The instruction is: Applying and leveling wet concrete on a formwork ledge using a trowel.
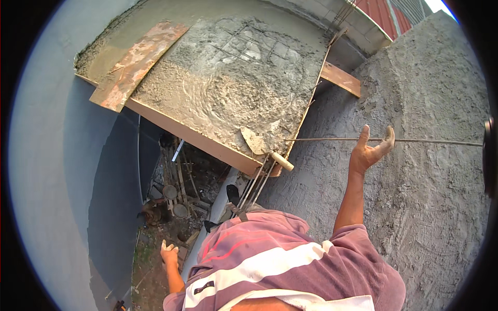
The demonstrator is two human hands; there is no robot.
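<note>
My right hand [372,147] is raised at the right with thumb and fingers apart, beside a thin metal rod [441,141]; whether it touches the rod I cannot tell. The rod runs from the slab's corner across the rough grey surface. My left hand [169,254] hangs low at the left, fingers loosely apart, nothing visible in it. A trowel [253,140] with a wooden handle lies on the wet concrete slab [223,93] at its near corner, inside timber formwork [192,137]. Several vertical bars [257,184] stand below that corner, by my dark shoes.
A stained board [137,62] lies across the slab's left side. Another board [342,79] juts out at right. A drop below holds poles, buckets [180,210] and an unclear brown shape. A smooth grey wall [52,171] bounds the left, a rough sloped surface [425,217] the right.
</note>
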